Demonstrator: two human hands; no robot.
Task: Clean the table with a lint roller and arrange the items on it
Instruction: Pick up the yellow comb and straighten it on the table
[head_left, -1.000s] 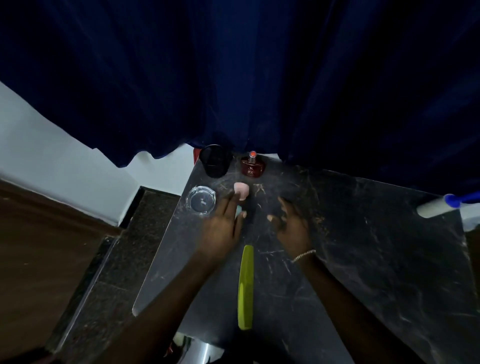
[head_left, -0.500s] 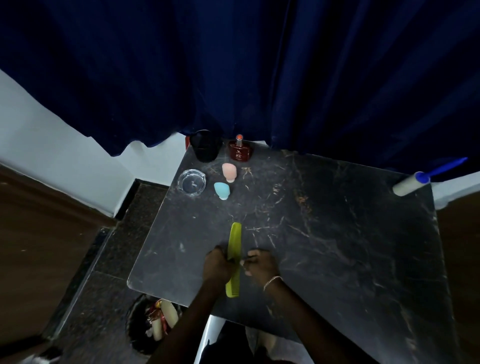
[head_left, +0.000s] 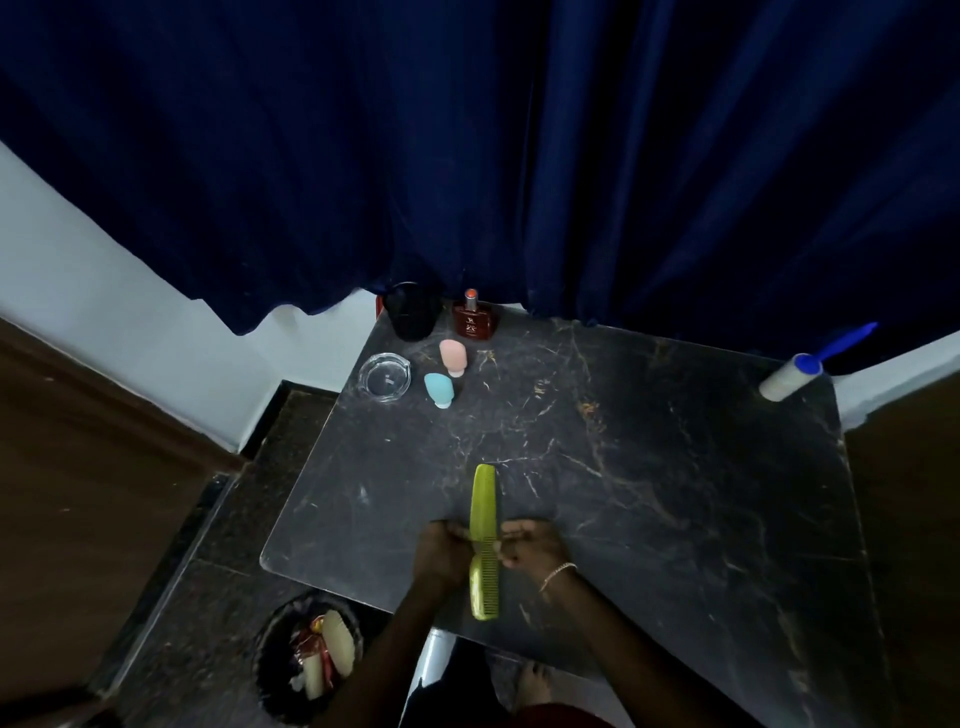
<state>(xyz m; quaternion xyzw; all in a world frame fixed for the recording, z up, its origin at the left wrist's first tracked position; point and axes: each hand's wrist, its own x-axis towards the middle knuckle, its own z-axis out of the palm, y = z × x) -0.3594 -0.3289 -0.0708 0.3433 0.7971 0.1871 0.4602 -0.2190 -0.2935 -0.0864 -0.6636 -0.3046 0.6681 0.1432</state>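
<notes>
Big navy curtain (head_left: 467, 156) fills the back of the view, hanging down to the far edge of the dark marble table (head_left: 649, 467). Down on the floor at the near left corner sits a black waste bin (head_left: 306, 660) with wrappers inside. On the far right corner of the table lies the lint roller (head_left: 792, 375), white roll with a blue handle pointing away, well apart from both hands. In the near middle, the green comb (head_left: 484, 540) stands lengthwise between the 2 hands: the left hand (head_left: 444, 553) is curled against its left edge, fingers pinching the spine, and the right hand (head_left: 532, 545), bracelet at the wrist, has its fingers bent in against the toothed side. Far left corner now: a black cup (head_left: 413, 312), a dark red bottle (head_left: 475, 319) beside it, a clear glass ashtray (head_left: 385, 376), then 2 little bottles, the pink one (head_left: 453, 356) and the blue one (head_left: 439, 389), close together.
</notes>
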